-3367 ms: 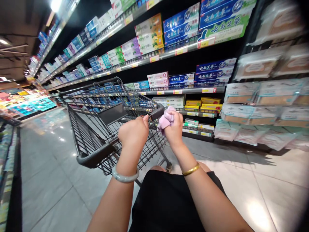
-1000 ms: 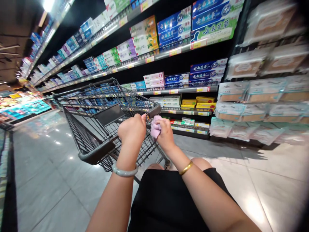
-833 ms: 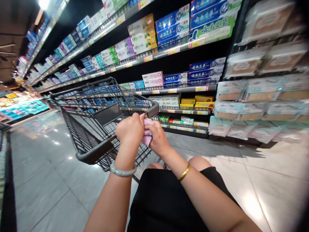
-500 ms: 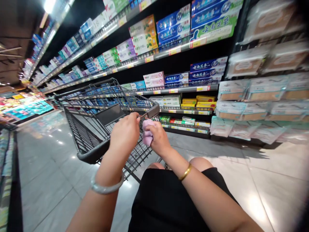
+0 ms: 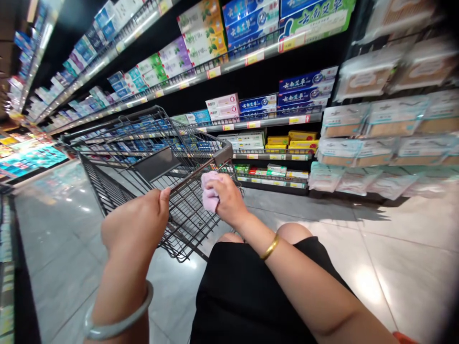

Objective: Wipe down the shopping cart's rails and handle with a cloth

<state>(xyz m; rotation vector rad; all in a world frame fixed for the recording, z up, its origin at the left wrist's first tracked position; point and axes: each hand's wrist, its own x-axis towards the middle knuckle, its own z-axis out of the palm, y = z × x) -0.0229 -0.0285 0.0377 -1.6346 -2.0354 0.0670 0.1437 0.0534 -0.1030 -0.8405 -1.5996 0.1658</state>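
A dark grey wire shopping cart (image 5: 186, 191) stands in front of me, at an angle. My left hand (image 5: 138, 220) is closed over the cart's near left corner, its thumb along the top rim; the other fingers are mostly hidden. In my right hand (image 5: 229, 198) is a bunched lilac cloth (image 5: 210, 191), pinched between bent fingers. That cloth is at the near wire side of the cart, below the rim; whether it touches the wires I cannot tell. A dark panel (image 5: 158, 165) shows inside the cart.
Behind the cart, shelves with price-tag rails (image 5: 254, 125) hold boxed goods, among them blue boxes (image 5: 304, 86). Bagged packs (image 5: 344, 122) hang at the right. Grey floor tiles (image 5: 53, 248) surround the cart, and another shelf edge (image 5: 9, 267) runs along the left.
My left hand has moved left and down along the rim to the corner, away from my right hand. My right hand, still with the cloth, has shifted slightly left. The view has also shifted.
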